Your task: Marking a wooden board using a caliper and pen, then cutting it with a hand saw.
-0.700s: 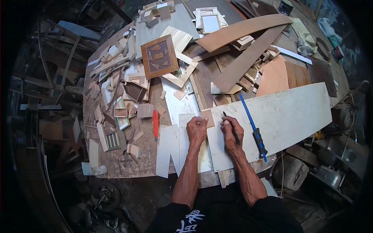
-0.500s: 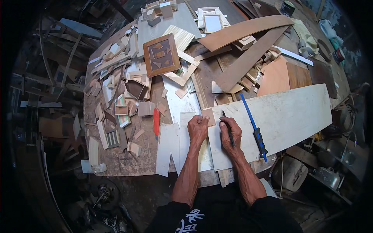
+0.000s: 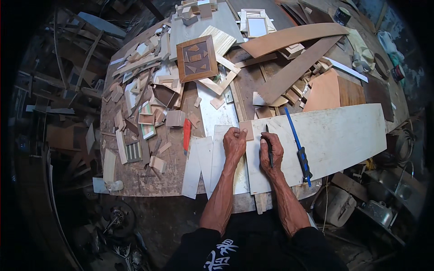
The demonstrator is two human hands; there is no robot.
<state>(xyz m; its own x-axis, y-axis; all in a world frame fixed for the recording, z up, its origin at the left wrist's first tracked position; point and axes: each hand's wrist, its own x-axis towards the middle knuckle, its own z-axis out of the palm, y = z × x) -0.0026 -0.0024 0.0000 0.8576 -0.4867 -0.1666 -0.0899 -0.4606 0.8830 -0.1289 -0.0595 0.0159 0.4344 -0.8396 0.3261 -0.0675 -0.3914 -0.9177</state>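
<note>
My left hand (image 3: 234,146) has its fingers closed on a small tan square wood piece (image 3: 248,132) at the left end of a long off-white board (image 3: 343,140). Just to its right my right hand (image 3: 273,151) grips a dark pen (image 3: 267,133), tip pointing away from me over the board. A blue straight tool with a dark grip (image 3: 304,165) lies across the board, right of my right hand. Beside my left hand are white strips (image 3: 193,167) and, beyond them, a red-handled tool (image 3: 186,134), possibly a utility knife.
The workbench (image 3: 135,183) is piled with small wood offcuts and boxes on the left. A framed inlaid panel (image 3: 197,67) and long curved boards (image 3: 294,36) lie farther back. Stacked timber (image 3: 72,67) stands left of the bench; metal basins (image 3: 379,212) sit low at the right.
The view has shifted slightly, so the bench appears higher and farther right. The pen in my right hand has turned slightly more upright in the picture. Both hands keep their holds.
</note>
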